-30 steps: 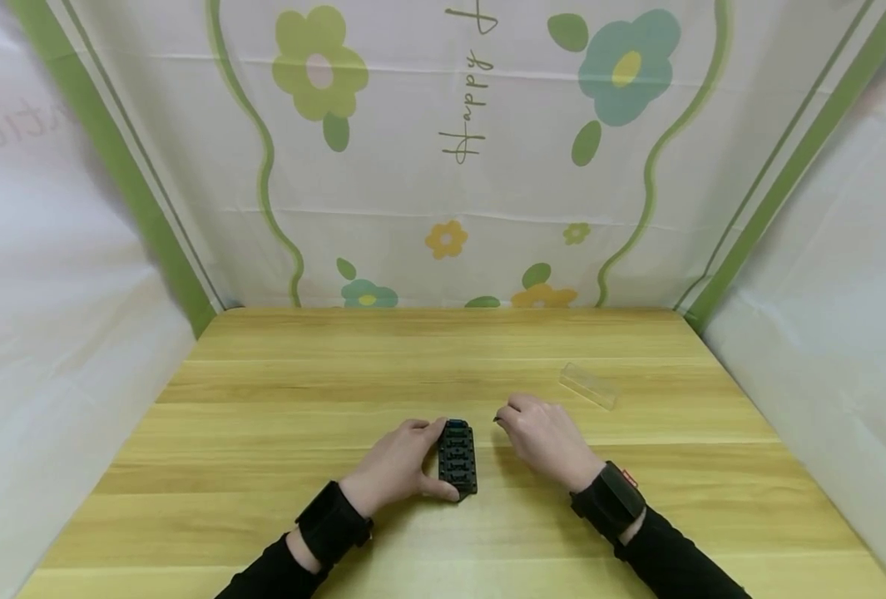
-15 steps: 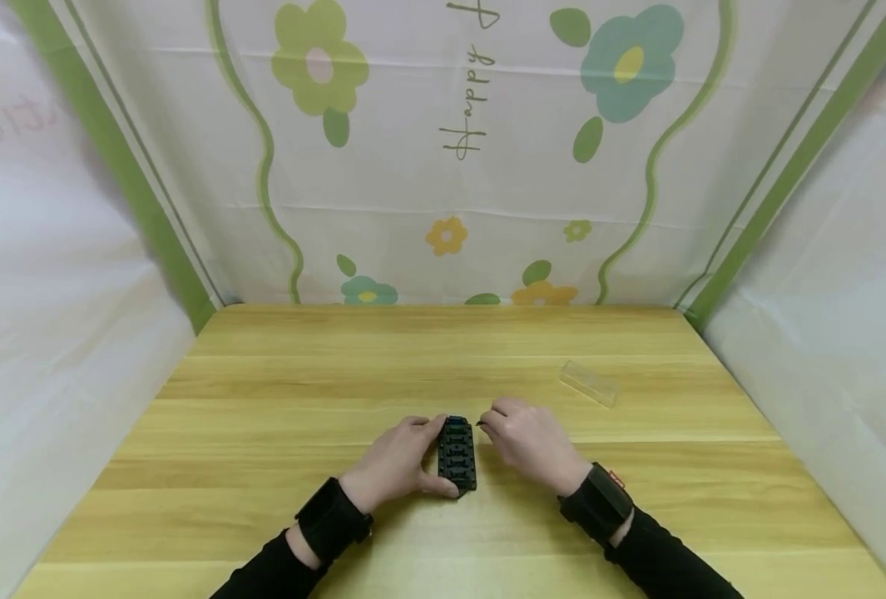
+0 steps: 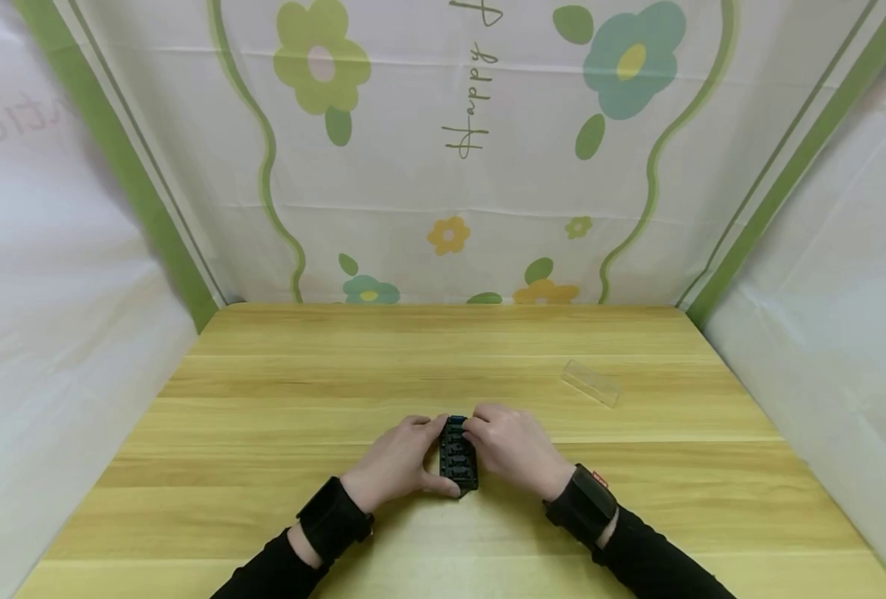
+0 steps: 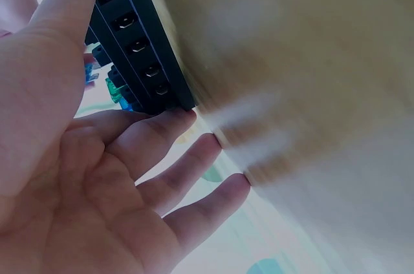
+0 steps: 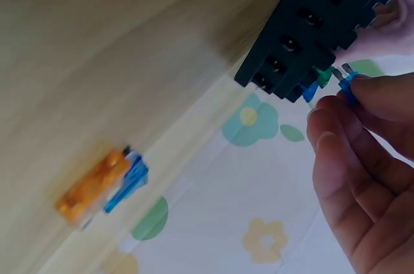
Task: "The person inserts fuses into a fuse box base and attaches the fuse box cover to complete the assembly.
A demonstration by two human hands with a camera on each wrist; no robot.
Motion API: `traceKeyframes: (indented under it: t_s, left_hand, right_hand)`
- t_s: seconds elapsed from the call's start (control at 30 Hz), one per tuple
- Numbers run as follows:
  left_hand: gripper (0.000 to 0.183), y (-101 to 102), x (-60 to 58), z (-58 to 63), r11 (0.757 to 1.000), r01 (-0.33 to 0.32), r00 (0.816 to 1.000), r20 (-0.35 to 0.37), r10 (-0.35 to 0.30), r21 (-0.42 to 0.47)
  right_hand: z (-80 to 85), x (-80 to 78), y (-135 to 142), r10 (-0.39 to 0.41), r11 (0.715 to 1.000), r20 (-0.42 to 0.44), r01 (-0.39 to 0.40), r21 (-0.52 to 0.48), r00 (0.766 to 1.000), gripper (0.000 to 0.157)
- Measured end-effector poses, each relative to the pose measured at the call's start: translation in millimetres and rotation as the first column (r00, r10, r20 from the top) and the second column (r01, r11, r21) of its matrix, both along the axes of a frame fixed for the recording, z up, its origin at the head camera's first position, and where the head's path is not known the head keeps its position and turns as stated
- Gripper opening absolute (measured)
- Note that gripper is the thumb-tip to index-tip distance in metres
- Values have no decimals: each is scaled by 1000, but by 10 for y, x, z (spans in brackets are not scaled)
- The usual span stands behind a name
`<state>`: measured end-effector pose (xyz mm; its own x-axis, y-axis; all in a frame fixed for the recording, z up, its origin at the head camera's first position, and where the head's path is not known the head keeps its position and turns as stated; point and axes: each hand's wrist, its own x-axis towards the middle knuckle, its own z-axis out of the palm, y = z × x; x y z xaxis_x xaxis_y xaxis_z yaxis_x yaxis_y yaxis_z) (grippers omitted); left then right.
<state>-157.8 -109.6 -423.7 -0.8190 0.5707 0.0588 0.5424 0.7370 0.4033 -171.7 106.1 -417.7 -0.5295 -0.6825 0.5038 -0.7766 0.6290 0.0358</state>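
Note:
A black fuse block [image 3: 459, 466] with a row of slots stands on the table, between my two hands. My left hand [image 3: 398, 466] holds it from the left, thumb at the near end and fingers at the far end. A green fuse [image 4: 113, 91] and a blue one sit in the block's far end. My right hand [image 3: 513, 445] is at the block's far right side. It pinches a small blue blade fuse [image 5: 350, 86] between thumb and fingertips, metal prongs pointing at the block, beside the green fuse [image 5: 323, 78]. In the head view the fingers hide this fuse.
A clear plastic box [image 3: 591, 383] lies on the wooden table [image 3: 300, 374], right of the hands and farther back. The right wrist view has a blurred orange-and-blue item [image 5: 97, 187] on the table. A printed cloth [image 3: 398, 166] hangs behind the table.
My right hand has moved left with the pinched fuse, from beside the fuse block to over its far right edge. The left hand and the block have stayed in place.

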Motion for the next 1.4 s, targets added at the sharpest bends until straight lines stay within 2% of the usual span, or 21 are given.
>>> traceKeyframes:
  t_s: [0.37, 0.63, 0.93, 1.4]
  left_hand:
    - [102, -8, 7, 2, 1000, 6, 1000, 4, -6, -2]
    - [103, -9, 4, 4, 1000, 15, 1000, 4, -14, -6]
    - [102, -22, -5, -2, 1000, 17, 1000, -2, -17, 10]
    - [99, -23, -8, -2, 999, 29, 999, -29, -29, 18]
  right_hand:
    - [13, 7, -77, -39, 999, 130, 36, 31, 991, 6]
    - [46, -7, -104, -58, 995, 187, 42, 91, 981, 10]
    - [184, -71, -179, -34, 973, 103, 9, 231, 994, 17]
    - [316, -87, -277, -22, 940, 99, -13, 341, 995, 12]
